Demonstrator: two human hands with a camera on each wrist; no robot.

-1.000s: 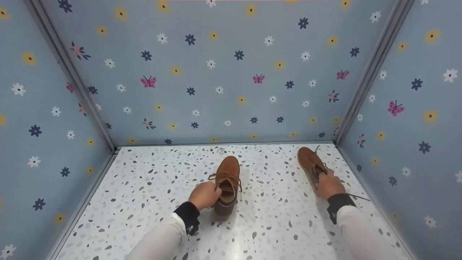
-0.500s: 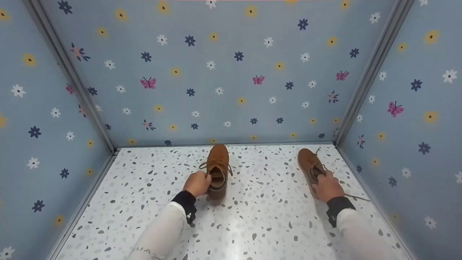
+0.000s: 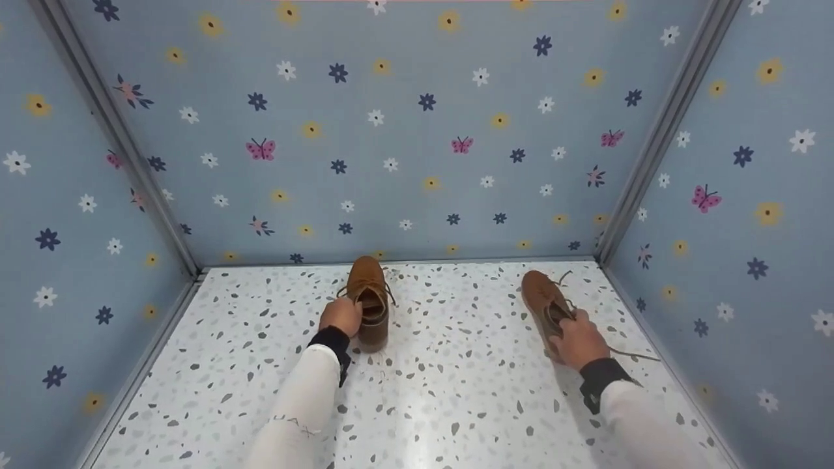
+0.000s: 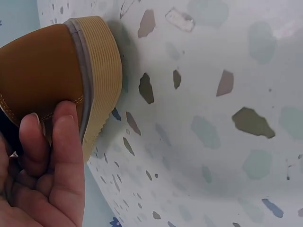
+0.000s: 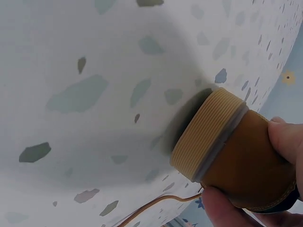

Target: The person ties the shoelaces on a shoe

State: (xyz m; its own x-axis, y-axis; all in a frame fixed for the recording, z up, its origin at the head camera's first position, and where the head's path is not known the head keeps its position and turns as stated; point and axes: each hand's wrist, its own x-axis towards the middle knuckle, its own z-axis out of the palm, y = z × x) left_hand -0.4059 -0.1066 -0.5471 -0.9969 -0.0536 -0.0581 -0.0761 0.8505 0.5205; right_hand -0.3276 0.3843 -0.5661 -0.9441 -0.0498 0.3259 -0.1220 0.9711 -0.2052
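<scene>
In the head view, my left hand (image 3: 341, 316) grips the left side of the collar of a brown lace-up ankle boot (image 3: 366, 273), its toe pointing at the back wall. The left wrist view shows that boot's heel (image 4: 42, 66) and ridged tan sole close above the floor; contact is hard to tell. Farther right, my right hand (image 3: 580, 340) holds the matching boot (image 3: 538, 290) by its collar, toe angled slightly left. Seen from the right wrist, thumb and fingers lie around its heel (image 5: 246, 161), and a loose lace (image 5: 161, 197) trails off it.
Speckled white floor (image 3: 449, 365) lies between and around the boots. Blue flowered panels close the space at the back (image 3: 391, 143), left (image 3: 65, 286) and right (image 3: 743, 312), with grey metal strips at the corners.
My left hand has carried its boot leftward and away from me, up close to the back wall. The right hand and its boot stay nearly where they were; the view has shifted slightly.
</scene>
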